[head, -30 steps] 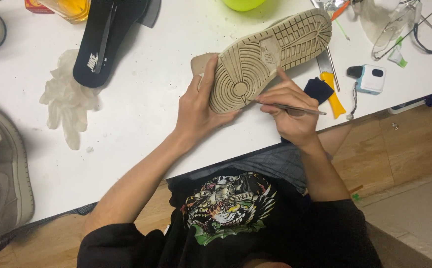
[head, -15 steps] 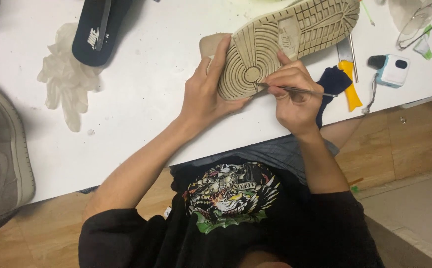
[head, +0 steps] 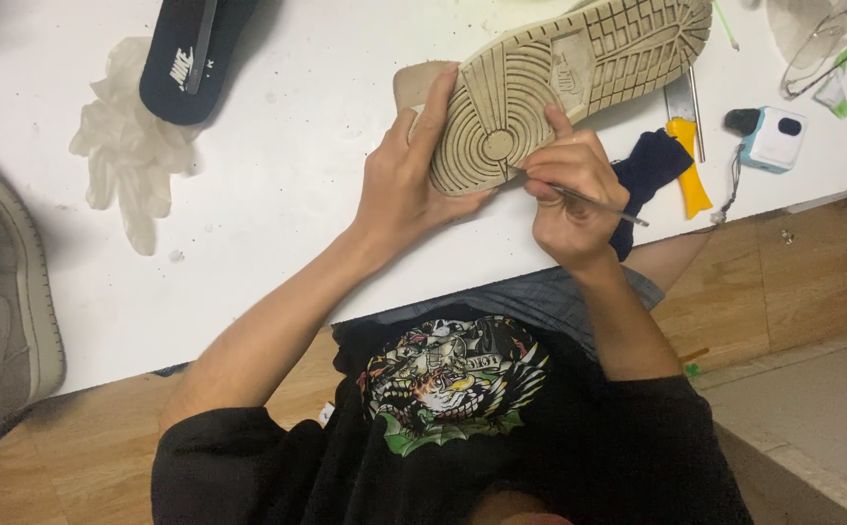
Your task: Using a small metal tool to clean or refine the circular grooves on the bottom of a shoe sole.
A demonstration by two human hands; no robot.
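Shoes x2: 1 sole-up shoe w/ left hand, right hand + 1 pick

The right hand has slid in along the sole, and the thin metal pick now works at the ring pattern near the toe instead of out past the edge. The shoe sits higher and further right in view, its heel nearly cut off. The left hand curls tighter round the toe, forefinger up over the rim.
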